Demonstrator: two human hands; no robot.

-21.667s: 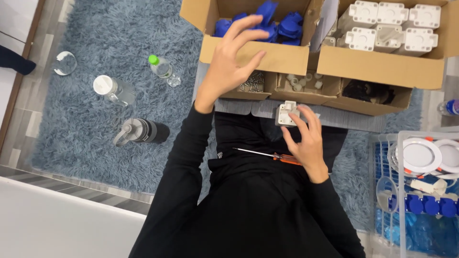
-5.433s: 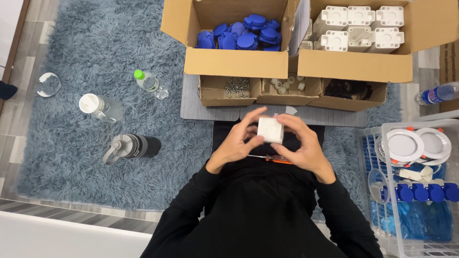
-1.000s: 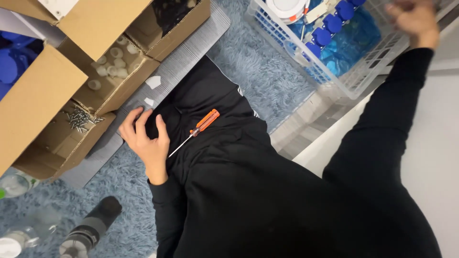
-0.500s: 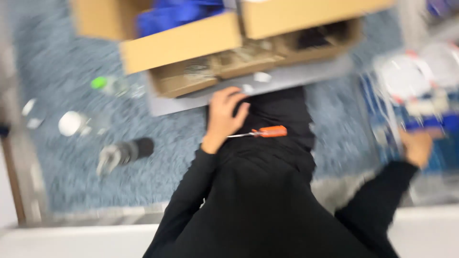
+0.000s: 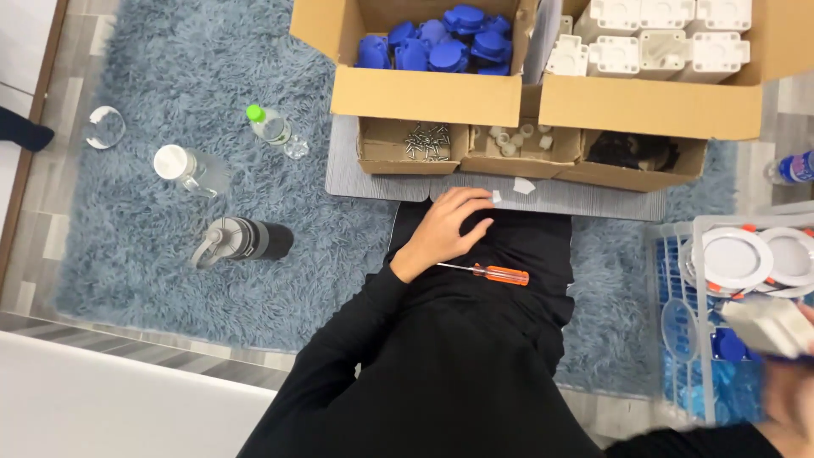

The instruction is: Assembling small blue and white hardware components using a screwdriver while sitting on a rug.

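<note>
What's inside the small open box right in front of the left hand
The small cardboard box beyond the left hand holds a loose pile of silver screws on its bare floor. Anything beneath the pile is hidden.

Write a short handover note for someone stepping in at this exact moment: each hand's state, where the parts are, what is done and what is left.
Left hand: empty, resting flat on the lap beside the orange-handled screwdriver.
Right hand: blurred at the lower right edge, holding a white block over the white basket.
Parts: blue caps and white housings fill the two big boxes; screws lie in a small tray.
Done: one white block is in hand at the basket.
Left: it is not yet set down; the boxes hold many more parts.
</note>
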